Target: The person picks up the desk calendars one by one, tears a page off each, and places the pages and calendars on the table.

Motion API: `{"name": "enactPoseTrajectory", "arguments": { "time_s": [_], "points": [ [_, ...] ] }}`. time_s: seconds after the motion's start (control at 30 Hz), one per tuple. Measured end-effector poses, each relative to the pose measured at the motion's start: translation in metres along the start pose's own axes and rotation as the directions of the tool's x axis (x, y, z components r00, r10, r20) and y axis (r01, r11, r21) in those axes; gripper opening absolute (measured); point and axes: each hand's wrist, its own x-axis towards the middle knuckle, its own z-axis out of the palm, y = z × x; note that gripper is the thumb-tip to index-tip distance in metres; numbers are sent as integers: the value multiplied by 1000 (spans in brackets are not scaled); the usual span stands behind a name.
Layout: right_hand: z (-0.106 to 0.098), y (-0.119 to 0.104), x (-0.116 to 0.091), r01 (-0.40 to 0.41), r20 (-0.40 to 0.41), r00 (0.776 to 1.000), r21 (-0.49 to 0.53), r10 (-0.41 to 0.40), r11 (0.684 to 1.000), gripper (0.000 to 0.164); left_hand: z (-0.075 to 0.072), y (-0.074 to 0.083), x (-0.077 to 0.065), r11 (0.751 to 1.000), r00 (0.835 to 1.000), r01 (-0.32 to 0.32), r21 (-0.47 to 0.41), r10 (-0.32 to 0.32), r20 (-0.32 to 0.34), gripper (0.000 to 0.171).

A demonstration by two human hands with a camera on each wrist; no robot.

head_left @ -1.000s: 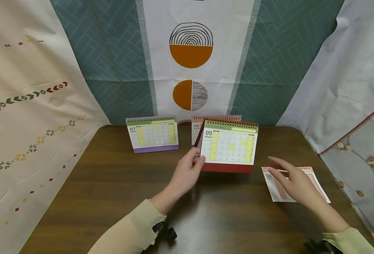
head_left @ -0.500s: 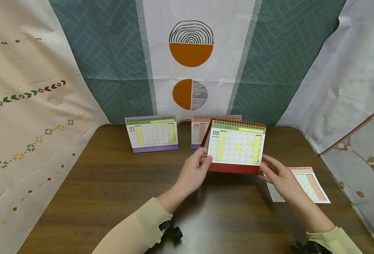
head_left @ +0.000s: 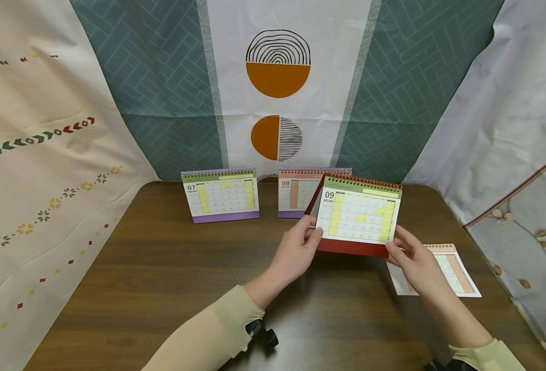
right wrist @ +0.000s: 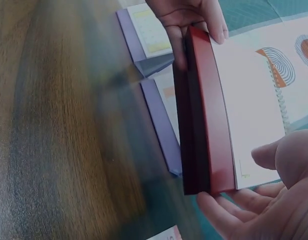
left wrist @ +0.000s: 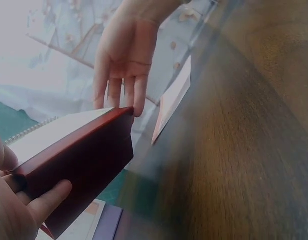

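Grips red calendar (head_left: pixel 360 215) near both lower corners with left hand (head_left: pixel 294 252) and right hand (head_left: pixel 419 262). Likely light, with stiff base (head_left: pixel 353 247) and easily creased pages (head_left: pixel 347 219); best held low.

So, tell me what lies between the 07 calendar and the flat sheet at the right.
In the head view, the red-based 09 calendar, held by the left hand and right hand; the 08 calendar stands partly hidden behind it.
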Motion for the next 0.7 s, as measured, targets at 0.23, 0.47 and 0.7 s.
{"name": "enactPoseTrajectory", "arguments": {
  "time_s": [0.23, 0.47, 0.7],
  "points": [
    [-3, 4, -1, 13, -56, 998, -45, -16, 999, 66, 13, 1, 8, 998, 1000, -8, 63, 8, -2, 20],
    [-11, 10, -2, 10, -101, 995, -46, -14, 999, 67, 28, -2, 17, 984, 1000, -16, 176, 14, 12, 30],
    [-20, 20, -3, 8, -145, 989, -87, -21, 996, 65, 44, 0, 24, 981, 996, 13, 195, -30, 83, 42]
  ]
}}
